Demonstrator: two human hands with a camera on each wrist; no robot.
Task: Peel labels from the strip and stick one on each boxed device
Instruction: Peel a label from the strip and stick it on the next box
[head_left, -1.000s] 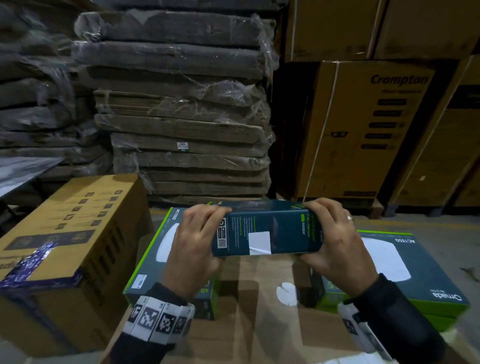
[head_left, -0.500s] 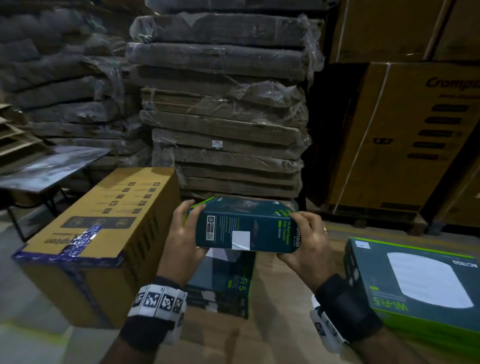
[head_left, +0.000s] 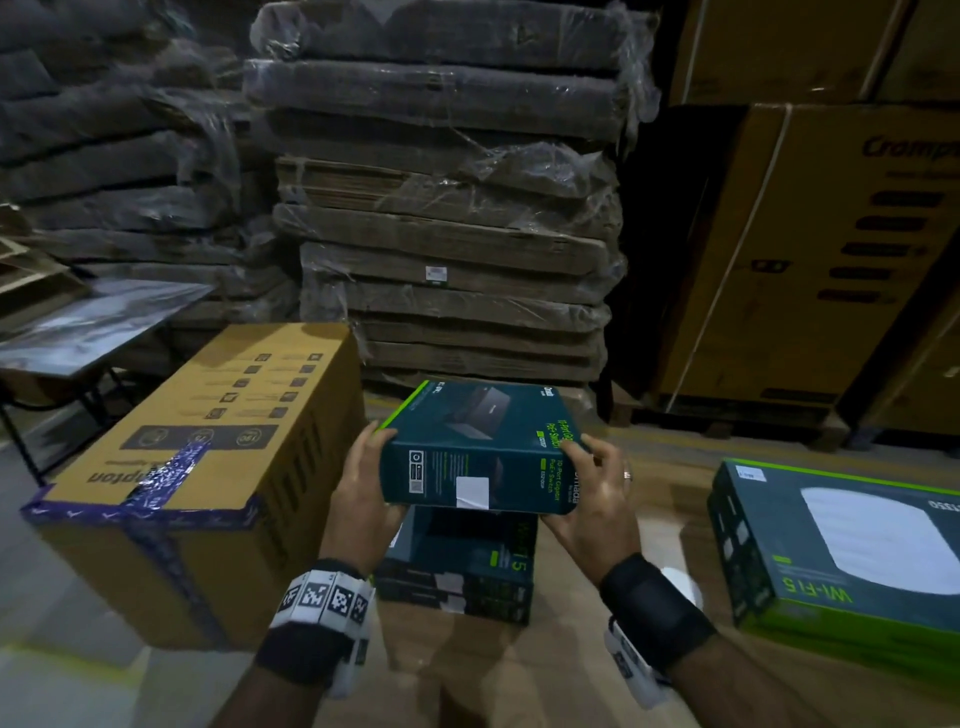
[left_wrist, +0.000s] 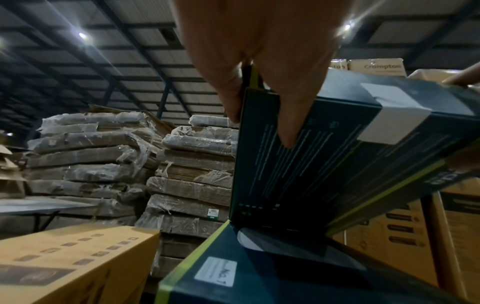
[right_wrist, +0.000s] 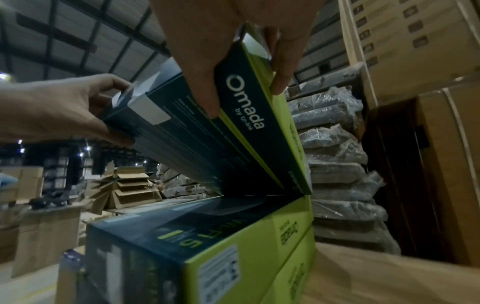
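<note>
A dark teal switch box (head_left: 478, 447) with green edges is held in the air by both hands. My left hand (head_left: 366, 486) grips its left end and my right hand (head_left: 592, 493) grips its right end. A white label (head_left: 471, 492) sits on the side facing me and wraps over the edge (left_wrist: 387, 117) (right_wrist: 148, 108). The far lower edge of the box (left_wrist: 337, 164) touches the top of a stack of similar Wi-Fi boxes (head_left: 467, 566) below it. The top box of that stack (left_wrist: 259, 273) carries a white label (left_wrist: 218, 272). No label strip is in view.
A large tan carton (head_left: 187, 457) with purple tape stands at the left. More green Wi-Fi boxes (head_left: 841, 551) lie at the right. Wrapped flat cardboard stacks (head_left: 447, 218) and tall brown cartons (head_left: 810, 249) rise behind. Everything rests on a cardboard surface (head_left: 587, 639).
Both hands have carried the switch box to the left, away from the right-hand boxes, and lowered it over the left stack. Its top face has tilted into view.
</note>
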